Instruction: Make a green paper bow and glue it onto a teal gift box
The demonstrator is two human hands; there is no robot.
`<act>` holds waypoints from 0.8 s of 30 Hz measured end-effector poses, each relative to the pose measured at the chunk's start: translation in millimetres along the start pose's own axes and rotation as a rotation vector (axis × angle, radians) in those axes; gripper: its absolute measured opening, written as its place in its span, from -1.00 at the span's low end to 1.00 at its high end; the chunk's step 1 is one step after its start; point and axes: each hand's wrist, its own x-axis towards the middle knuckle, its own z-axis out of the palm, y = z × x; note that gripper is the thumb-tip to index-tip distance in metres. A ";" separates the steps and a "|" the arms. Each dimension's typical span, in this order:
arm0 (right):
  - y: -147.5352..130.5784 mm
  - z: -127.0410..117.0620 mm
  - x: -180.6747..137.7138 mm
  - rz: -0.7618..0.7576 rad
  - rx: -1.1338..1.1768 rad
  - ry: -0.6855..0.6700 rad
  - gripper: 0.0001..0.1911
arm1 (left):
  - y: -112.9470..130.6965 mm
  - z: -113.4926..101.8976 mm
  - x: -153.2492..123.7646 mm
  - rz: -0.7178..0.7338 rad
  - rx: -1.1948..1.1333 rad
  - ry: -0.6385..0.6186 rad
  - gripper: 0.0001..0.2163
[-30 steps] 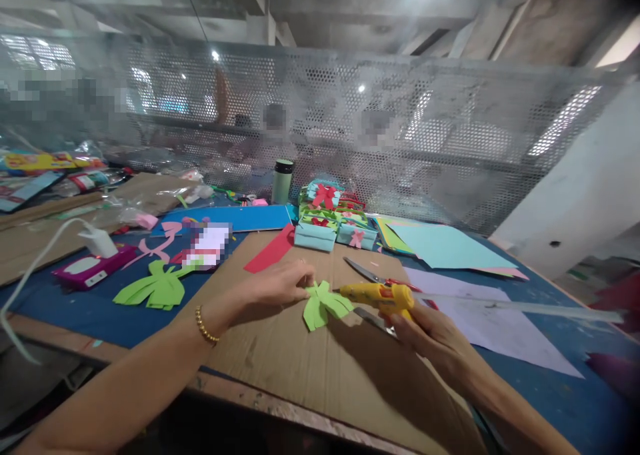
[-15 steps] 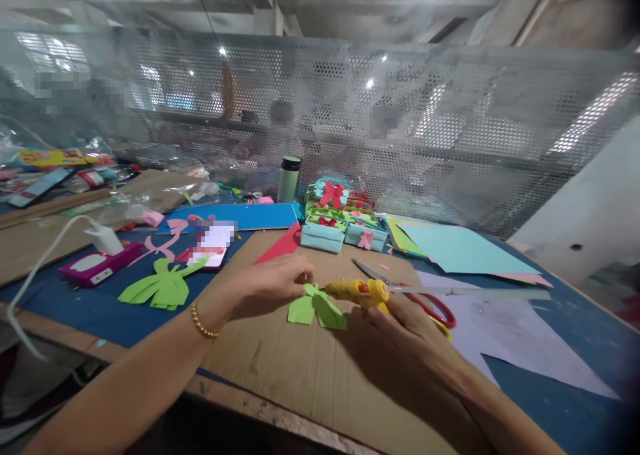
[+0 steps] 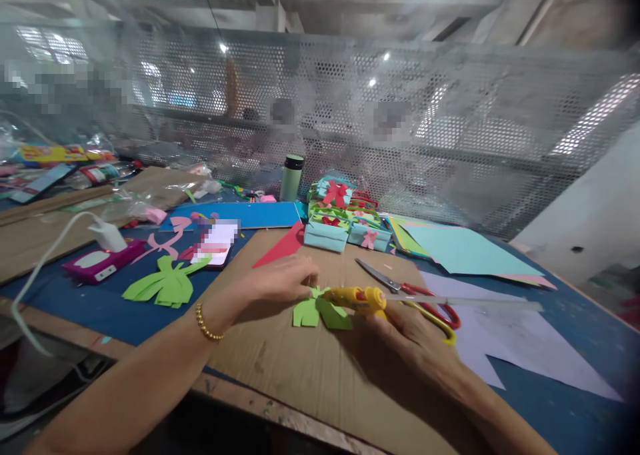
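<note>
My right hand (image 3: 407, 325) is wrapped round a yellow hot glue gun (image 3: 367, 300), and a long clear glue stick (image 3: 470, 301) sticks out of its back. The gun's nozzle points left, at the middle of a light green paper bow (image 3: 335, 316). That bow lies on the cardboard sheet (image 3: 280, 368). My left hand (image 3: 287, 278) is closed at the bow's upper left edge, its fingertips pinching the paper. Beside my right hand, partly behind it, rest scissors (image 3: 400, 287) with red and yellow handles.
More green paper bow pieces (image 3: 163, 283) lie left, near a phone (image 3: 217, 242) and a purple box (image 3: 103, 263) with a white plug and cable. Small paper baskets (image 3: 325, 235) and a green flask (image 3: 291, 178) stand at the back. Coloured paper sheets (image 3: 480, 250) lie right.
The glue gun's nozzle has dipped slightly lower toward the bow's middle. My left hand stays at the bow's edge. The whole view has shifted a little.
</note>
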 end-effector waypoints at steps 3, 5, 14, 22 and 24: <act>0.1 -0.5 0.4 -0.012 -0.007 0.000 -0.48 | -4.5 2.7 1.1 0.010 0.007 -0.004 -0.93; 1.1 -0.7 0.5 -0.017 0.002 0.002 -0.48 | -6.8 4.4 1.6 0.019 0.014 -0.002 -0.94; 0.9 -1.9 0.5 -0.019 -0.023 0.006 -0.47 | 0.3 1.9 -1.9 0.004 0.033 -0.022 -0.91; -0.6 -0.2 0.6 -0.020 -0.025 0.032 -0.48 | -0.8 2.8 -1.7 0.029 0.036 0.001 -0.91; -0.1 -0.3 0.1 -0.026 0.003 0.006 -0.48 | 0.0 1.9 -1.9 0.027 0.046 -0.007 -0.91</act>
